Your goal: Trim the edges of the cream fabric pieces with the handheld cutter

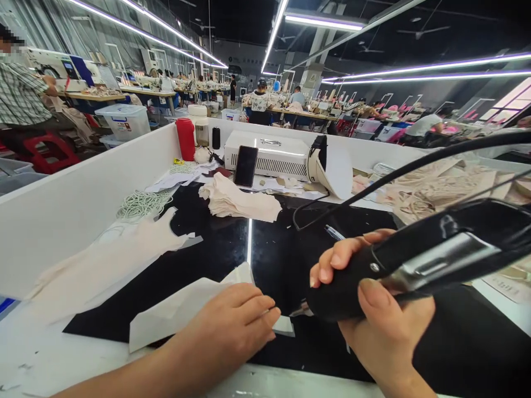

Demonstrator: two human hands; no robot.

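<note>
My right hand (385,309) is wrapped around a black corded hand tool (423,249) with a silver lever, the thumb lying by the lever. The tool's exact kind is not clear. Its metal tip (302,309) points left, just above the black work surface, close to a pale strip's end. My left hand (232,320) lies palm down over a pale cut fabric piece (178,312), fingers together and bent over its right part. The fingertips hide some of the piece, and a narrow pale end (286,326) sticks out beyond them.
Behind are a stack of cream fabric pieces (238,200), a phone (246,166) and a white vented box (269,155). Pale fabric (120,260) and tangled green cord (143,204) lie left, a pen (334,232) right. White walls (83,182) edge the table. The tool's black cable (398,171) arcs across the right.
</note>
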